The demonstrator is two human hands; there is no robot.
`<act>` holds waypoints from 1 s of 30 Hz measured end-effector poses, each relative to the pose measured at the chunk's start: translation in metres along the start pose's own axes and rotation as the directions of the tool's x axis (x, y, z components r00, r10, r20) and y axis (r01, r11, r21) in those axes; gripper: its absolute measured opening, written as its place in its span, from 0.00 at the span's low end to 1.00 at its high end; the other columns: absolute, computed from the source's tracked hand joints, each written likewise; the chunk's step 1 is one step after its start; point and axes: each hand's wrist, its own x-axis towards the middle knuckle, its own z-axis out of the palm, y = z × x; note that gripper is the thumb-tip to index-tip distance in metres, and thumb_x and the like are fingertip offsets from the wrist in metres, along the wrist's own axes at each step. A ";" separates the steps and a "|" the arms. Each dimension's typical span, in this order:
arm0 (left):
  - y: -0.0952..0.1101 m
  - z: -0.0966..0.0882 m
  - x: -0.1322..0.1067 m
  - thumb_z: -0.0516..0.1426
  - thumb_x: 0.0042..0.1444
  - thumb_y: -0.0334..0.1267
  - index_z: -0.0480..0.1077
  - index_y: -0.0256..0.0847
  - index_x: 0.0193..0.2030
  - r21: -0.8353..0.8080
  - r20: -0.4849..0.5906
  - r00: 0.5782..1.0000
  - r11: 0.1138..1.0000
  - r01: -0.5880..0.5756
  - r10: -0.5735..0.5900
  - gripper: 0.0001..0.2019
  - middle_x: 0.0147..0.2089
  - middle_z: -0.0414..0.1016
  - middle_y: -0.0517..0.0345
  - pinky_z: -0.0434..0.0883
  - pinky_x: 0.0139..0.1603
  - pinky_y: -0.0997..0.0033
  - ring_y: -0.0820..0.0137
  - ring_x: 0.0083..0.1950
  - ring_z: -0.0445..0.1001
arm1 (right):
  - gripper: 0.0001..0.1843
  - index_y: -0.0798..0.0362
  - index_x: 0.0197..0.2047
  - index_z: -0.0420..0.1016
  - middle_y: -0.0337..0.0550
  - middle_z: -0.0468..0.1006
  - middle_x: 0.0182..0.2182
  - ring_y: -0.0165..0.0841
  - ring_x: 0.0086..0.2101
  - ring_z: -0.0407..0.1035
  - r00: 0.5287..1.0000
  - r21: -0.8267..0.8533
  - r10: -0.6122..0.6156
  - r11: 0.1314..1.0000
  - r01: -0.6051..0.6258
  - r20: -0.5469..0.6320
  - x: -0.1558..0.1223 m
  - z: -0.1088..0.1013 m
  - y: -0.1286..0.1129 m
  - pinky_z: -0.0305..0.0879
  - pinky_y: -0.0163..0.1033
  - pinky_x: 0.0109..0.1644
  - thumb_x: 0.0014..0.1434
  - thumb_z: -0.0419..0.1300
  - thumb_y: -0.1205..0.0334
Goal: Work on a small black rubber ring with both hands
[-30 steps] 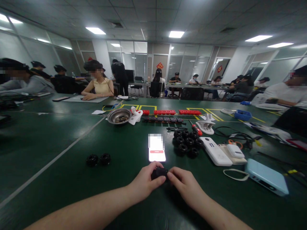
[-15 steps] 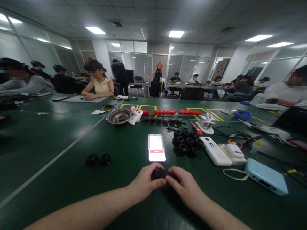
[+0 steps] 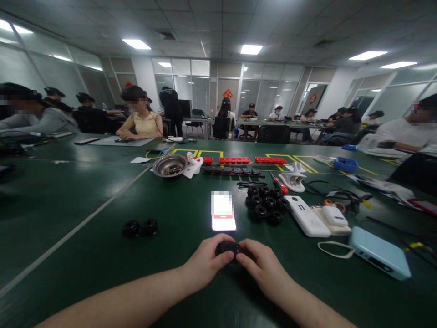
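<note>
Both my hands meet low in the middle of the view over the green table (image 3: 85,255). My left hand (image 3: 206,262) and my right hand (image 3: 261,266) pinch one small black ring-shaped part (image 3: 228,248) between their fingertips. Just beyond it lies a lit phone (image 3: 223,211). A cluster of several similar black rings (image 3: 266,203) sits to the right of the phone. Two more black rings (image 3: 139,227) lie apart to the left.
A metal bowl (image 3: 170,165), white clamps (image 3: 295,177), red and black part strips (image 3: 234,160), a red-handled screwdriver (image 3: 279,183), white power banks (image 3: 306,216), a light blue box (image 3: 379,251) and cables lie further back and right. Other people sit at the table's far sides.
My fingers have shifted slightly around the black ring, which stays in the same place. Nothing else on the table has moved.
</note>
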 end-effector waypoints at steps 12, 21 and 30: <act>0.003 -0.001 0.000 0.56 0.48 0.52 0.66 0.37 0.40 -0.005 -0.026 1.000 1.000 0.016 -0.016 0.20 0.33 0.66 0.58 0.62 0.30 0.74 0.72 0.32 0.64 | 0.11 0.54 0.29 0.69 0.38 0.70 0.25 0.30 0.28 0.64 0.999 0.016 0.048 0.999 -0.048 0.005 0.001 0.000 0.000 0.58 0.34 0.31 0.59 0.52 0.58; 0.005 -0.001 0.001 0.53 0.51 0.51 0.64 0.35 0.38 -0.046 0.004 0.998 0.997 0.055 -0.055 0.18 0.26 0.62 0.63 0.58 0.21 0.77 0.78 0.22 0.60 | 0.09 0.54 0.38 0.67 0.40 0.71 0.32 0.32 0.32 0.65 1.000 0.041 0.001 0.999 0.000 -0.031 -0.003 -0.001 -0.001 0.60 0.35 0.35 0.56 0.56 0.58; -0.002 0.001 0.004 0.50 0.51 0.54 0.64 0.33 0.36 -0.079 0.035 0.995 0.992 0.100 -0.098 0.22 0.20 0.62 0.65 0.56 0.16 0.78 0.79 0.16 0.58 | 0.14 0.54 0.43 0.67 0.42 0.71 0.38 0.33 0.38 0.64 0.999 -0.013 -0.038 0.999 0.038 -0.010 -0.003 -0.001 -0.004 0.59 0.36 0.41 0.50 0.60 0.67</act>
